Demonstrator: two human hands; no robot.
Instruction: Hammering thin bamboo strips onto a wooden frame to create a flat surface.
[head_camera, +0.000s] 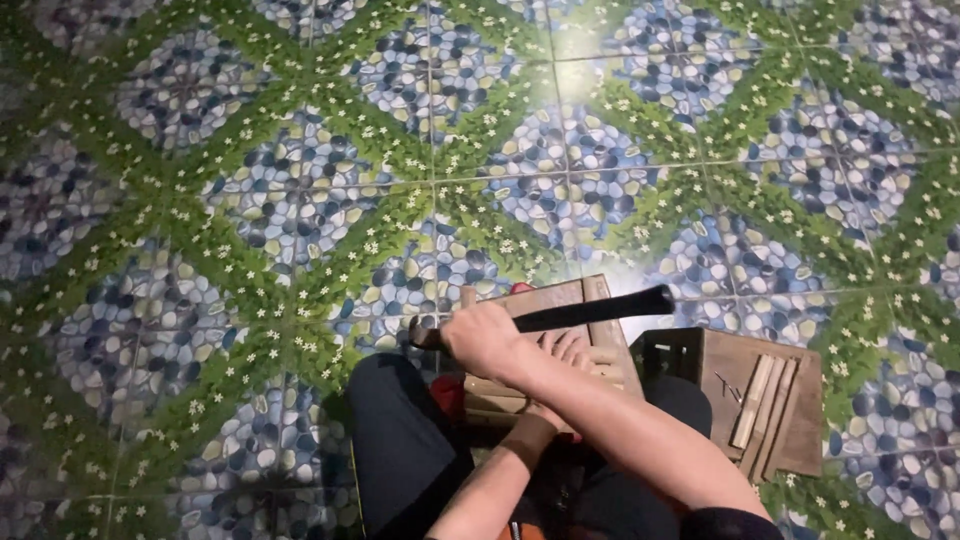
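Gripping a dark tool (590, 308) lying crosswise, tip right, is the right hand (482, 338).

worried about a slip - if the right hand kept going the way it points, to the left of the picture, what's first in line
Nothing but patterned floor tiles past the right hand; that way looks free, though depth is unclear.

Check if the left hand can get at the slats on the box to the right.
Probably not directly: the left hand rests on the frame, and the right forearm crosses between it and the slats.
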